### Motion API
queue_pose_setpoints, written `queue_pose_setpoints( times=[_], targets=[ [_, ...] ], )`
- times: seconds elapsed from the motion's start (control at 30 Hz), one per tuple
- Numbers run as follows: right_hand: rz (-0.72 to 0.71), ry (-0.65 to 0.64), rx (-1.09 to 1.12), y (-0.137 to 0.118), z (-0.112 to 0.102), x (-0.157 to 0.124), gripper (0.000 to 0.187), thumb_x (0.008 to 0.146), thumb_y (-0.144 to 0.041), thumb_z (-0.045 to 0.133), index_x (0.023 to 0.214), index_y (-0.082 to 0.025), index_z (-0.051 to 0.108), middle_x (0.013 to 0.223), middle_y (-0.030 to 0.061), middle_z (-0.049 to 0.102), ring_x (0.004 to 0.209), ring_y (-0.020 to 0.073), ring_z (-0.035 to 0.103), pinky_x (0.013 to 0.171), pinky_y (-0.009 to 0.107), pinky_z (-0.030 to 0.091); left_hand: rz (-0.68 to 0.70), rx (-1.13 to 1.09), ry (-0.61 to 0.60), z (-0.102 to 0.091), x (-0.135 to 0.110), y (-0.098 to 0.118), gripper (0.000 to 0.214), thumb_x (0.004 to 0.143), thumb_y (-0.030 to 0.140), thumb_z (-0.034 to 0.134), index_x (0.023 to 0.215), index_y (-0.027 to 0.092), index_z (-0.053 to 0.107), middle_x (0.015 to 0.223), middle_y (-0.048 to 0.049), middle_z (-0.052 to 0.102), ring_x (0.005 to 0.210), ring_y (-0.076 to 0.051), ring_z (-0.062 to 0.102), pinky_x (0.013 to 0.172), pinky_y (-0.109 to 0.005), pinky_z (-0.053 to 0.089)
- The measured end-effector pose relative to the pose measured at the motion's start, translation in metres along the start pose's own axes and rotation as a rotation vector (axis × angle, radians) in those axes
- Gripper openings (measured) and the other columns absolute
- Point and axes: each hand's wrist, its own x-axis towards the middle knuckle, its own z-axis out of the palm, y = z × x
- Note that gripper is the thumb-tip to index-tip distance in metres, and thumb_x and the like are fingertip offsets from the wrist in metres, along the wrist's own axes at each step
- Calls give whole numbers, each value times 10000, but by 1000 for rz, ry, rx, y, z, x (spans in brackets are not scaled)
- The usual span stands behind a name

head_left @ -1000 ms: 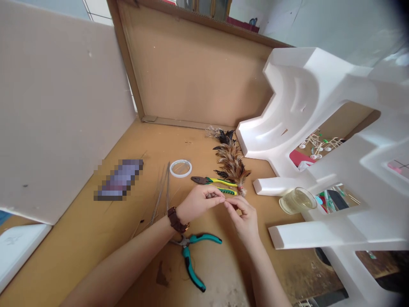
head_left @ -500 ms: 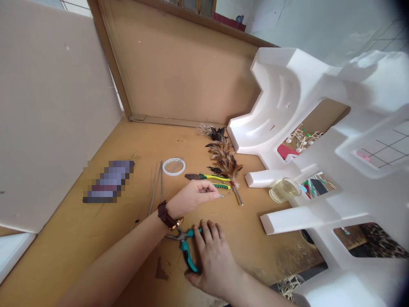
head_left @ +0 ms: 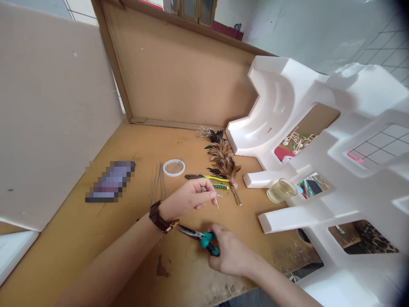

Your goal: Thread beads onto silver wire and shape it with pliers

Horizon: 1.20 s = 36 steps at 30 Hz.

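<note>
My left hand [head_left: 200, 195] pinches a thin wire [head_left: 217, 202] with a few tiny beads, one of them turquoise, near the fingertips. A dark watch sits on that wrist. Lower and to the right, my right hand [head_left: 231, 251] is wrapped round the handles of long-nosed pliers [head_left: 204, 238] with teal and black grips. Their jaws point left, close by the watch. Just behind my left hand lie a second pair of pliers [head_left: 212, 178] with yellow and green handles, partly hidden by the hand.
A feather duster [head_left: 223, 157] lies behind the yellow-handled pliers. To the left are a white ring-shaped roll [head_left: 174, 168], straight wires [head_left: 157, 181] and a blurred-out flat object [head_left: 111, 181]. A glass of pale liquid [head_left: 281, 190] stands by the white moulded foam [head_left: 287, 221]. Cardboard [head_left: 185, 76] walls the back.
My right hand has gripped the teal pliers and lifted them, shifting right. They lay spread on the table before. My left hand has moved slightly left, and more of its wire shows.
</note>
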Motion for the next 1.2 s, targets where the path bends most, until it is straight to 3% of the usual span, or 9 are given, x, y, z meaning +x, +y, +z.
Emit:
queue_pose_setpoints(
  times=[0.07,0.17,0.23,0.33,0.43,0.73,1.2],
  targets=[
    [28,85,-63,19,-14,-14,371,623,-176,568,983,-191,482,848,32,564,705,168,534,627,259,419,7,-91,5,-2,1,-1,138,755,248,549,720,146,462,654,2,613,398,-19,310,408,-185,204],
    [-53,409,-364,46,-41,-35,383,696,-212,557,1069,-160,488,933,101,551,820,226,515,717,340,412,-57,-194,-13,-4,4,-4,145,746,245,550,697,142,461,653,1,593,391,-16,316,376,-184,148],
    [-122,541,-573,57,-61,-47,364,747,-256,550,1089,-145,491,909,117,555,798,237,499,686,349,409,-109,-228,-37,-2,7,-7,149,738,242,554,684,140,461,659,-2,588,388,-14,324,364,-182,130],
    [-173,558,-789,62,-85,-57,334,786,-249,541,1105,-158,499,939,114,582,797,241,496,680,359,391,-160,-242,-66,3,10,-12,161,727,240,564,664,138,456,658,-1,586,383,-11,330,356,-177,126],
    [-223,543,-880,58,-95,-59,350,801,-245,533,1143,-180,496,976,106,593,807,240,499,665,356,371,-183,-242,-76,9,11,-17,176,721,245,569,648,136,451,640,0,581,376,-10,324,352,-173,134],
    [-254,540,-990,57,-99,-53,365,800,-230,550,1156,-164,499,985,111,599,813,242,491,655,355,340,-188,-302,-108,10,13,-27,146,714,226,567,674,135,459,658,-22,601,361,-8,331,348,-176,121],
    [-291,530,-940,57,-101,-49,355,823,-183,509,1178,-195,490,973,91,610,797,228,502,649,349,351,-217,-304,-95,11,15,-27,152,684,234,580,648,132,473,631,-15,596,355,-7,321,356,-188,116]
  ],
)
